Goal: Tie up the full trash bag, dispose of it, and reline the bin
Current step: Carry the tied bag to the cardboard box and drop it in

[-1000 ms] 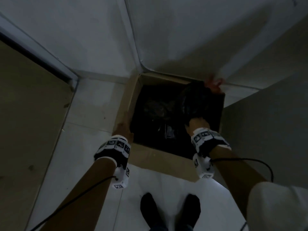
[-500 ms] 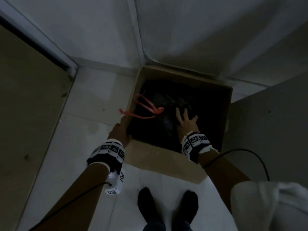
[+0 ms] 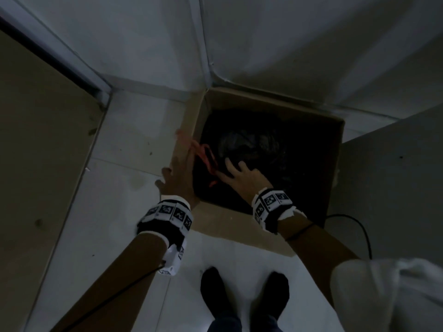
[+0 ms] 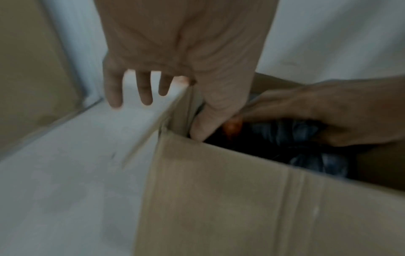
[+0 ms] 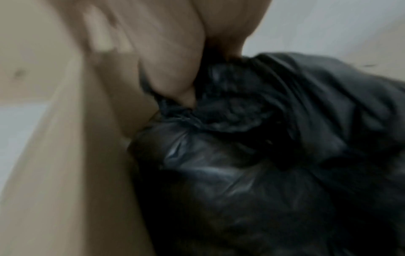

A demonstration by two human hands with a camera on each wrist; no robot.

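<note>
In a dim corner, I have my left hand (image 3: pixel 176 174) on the left wall of the cardboard box (image 3: pixel 251 222) that stands against the white walls, fingers extended down the outside of the cardboard and thumb hooked just inside the rim, as the left wrist view shows. That hand steadies the box and holds nothing else. Just to its right, the red drawstring (image 3: pixel 205 159) loops up from the dark interior and lies over the box's left edge, touching or nearly touching my left hand (the gloom makes it hard to say which). Further right, my right hand (image 3: pixel 242 177) presses on the black trash bag (image 3: pixel 259 142), which sits inside the box and fills most of it. The head view shows the fingers spread; the blurred right wrist view shows the thumb pushed into the gathered plastic at the bag's neck, so I read it as pressing, not gripping.

The bag looks soft, thin and slick, its crinkled film catching the light; I judge it full enough to be heavy and prone to tearing if pulled by a pinch of loose plastic. The bunched neck and the drawstring look like the surest places to take hold. My dark shoes (image 3: pixel 244 298) stand on the pale tiled floor (image 3: pixel 115 212) in front of the box.
</note>
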